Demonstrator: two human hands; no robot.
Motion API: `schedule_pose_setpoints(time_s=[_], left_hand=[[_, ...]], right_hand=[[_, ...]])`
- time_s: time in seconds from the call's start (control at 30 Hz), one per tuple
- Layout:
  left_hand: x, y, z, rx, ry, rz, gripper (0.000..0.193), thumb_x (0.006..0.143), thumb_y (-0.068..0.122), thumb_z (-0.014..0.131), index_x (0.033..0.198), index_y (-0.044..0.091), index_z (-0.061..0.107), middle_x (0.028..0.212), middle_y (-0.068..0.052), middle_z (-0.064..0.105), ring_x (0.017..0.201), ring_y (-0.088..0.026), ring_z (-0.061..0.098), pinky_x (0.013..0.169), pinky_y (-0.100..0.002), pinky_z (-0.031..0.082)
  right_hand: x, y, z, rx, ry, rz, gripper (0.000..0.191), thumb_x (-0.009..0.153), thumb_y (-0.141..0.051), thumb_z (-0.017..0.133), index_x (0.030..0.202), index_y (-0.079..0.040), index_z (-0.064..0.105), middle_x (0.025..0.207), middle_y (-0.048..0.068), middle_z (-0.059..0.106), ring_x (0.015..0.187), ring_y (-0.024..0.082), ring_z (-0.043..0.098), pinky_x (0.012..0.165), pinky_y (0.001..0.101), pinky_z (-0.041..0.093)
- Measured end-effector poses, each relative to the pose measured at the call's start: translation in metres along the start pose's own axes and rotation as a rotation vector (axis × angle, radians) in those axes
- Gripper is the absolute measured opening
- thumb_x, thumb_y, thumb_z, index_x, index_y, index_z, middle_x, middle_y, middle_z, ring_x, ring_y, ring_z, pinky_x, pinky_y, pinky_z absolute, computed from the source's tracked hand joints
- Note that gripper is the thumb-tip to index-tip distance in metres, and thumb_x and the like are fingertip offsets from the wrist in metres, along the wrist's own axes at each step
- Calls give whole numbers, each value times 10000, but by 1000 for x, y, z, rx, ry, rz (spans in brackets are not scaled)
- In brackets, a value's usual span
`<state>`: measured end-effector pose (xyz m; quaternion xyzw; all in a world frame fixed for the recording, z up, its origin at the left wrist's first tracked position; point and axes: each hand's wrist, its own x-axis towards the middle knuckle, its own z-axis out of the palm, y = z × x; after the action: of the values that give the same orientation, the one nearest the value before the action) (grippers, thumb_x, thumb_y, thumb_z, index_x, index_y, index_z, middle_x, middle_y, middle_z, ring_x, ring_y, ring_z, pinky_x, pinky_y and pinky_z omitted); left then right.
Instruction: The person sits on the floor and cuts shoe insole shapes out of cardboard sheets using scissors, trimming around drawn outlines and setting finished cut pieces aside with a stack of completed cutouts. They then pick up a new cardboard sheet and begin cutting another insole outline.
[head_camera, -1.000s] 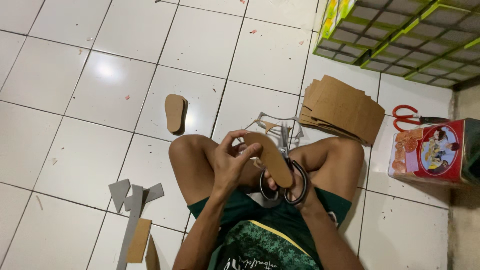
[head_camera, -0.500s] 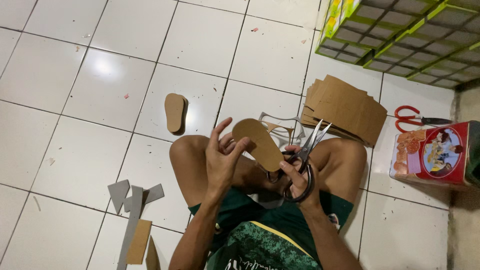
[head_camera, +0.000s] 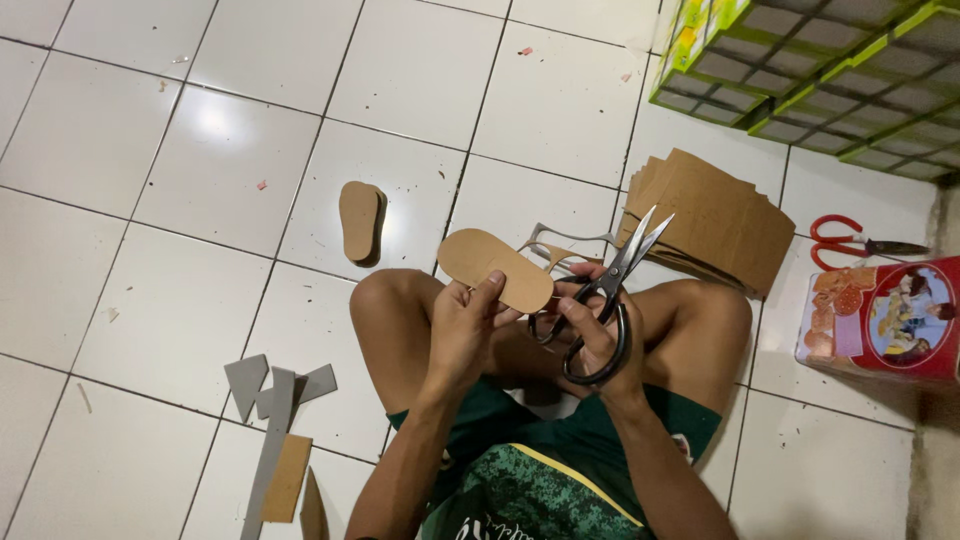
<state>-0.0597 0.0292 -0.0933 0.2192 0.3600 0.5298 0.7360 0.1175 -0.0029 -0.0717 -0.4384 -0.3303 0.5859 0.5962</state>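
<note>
I sit cross-legged on a white tiled floor. My left hand (head_camera: 465, 325) holds a brown sole-shaped cardboard cutout (head_camera: 495, 268) up above my knees. My right hand (head_camera: 595, 335) grips black-handled scissors (head_camera: 612, 290), blades slightly apart and pointing up to the right, just beside the cutout. A leftover cardboard outline strip (head_camera: 555, 245) lies on the floor behind the hands.
Another sole cutout (head_camera: 358, 220) lies on the floor ahead. A stack of brown cardboard sheets (head_camera: 715, 220) sits at right, with red-handled scissors (head_camera: 855, 243), a red tin (head_camera: 880, 320) and a green crate (head_camera: 820, 75). Grey and brown scraps (head_camera: 275, 420) lie at left.
The sole cutout has come free and my left hand has lifted it up and left. The scissors have swung upright, blades now pointing up and right.
</note>
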Motion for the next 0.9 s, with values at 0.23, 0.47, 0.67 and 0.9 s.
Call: schedule_pose_setpoints(time_s=[0.23,0.47,0.67,0.9], left_hand=[[-18,13,17,196,184,243,549,989,198,677,1418,-39,431,1280,-113,632,1180,-228,643,1021,-400,537],[-25,38,23,1221,-182,835,768,876,201,820,1502,-10,428,1241,-143,683,1155,-270,661,1099,-439,494],[-28,26,33,488,-40,124,284,928,169,770,1155,2,730,931,-72,765,782,-104,698,654,-233,571],[-41,34,40,491,-114,241,211,959,115,746,1118,-19,714,961,-40,758,873,-77,703,749,-221,587]], right_hand=[[15,0,8,-263,77,-96,468,887,2,747,1307,36,542,1097,109,696,965,135,672,824,275,572],[8,-25,-10,-551,-173,-44,456,887,-64,781,1299,11,602,1025,82,723,926,109,692,774,254,598],[4,-31,-14,-537,-87,-224,495,931,-183,770,1331,-1,543,1051,68,735,937,116,734,810,247,613],[-20,-65,-31,-1230,-240,-435,564,659,-406,918,1078,-80,728,647,11,656,492,106,593,453,269,471]])
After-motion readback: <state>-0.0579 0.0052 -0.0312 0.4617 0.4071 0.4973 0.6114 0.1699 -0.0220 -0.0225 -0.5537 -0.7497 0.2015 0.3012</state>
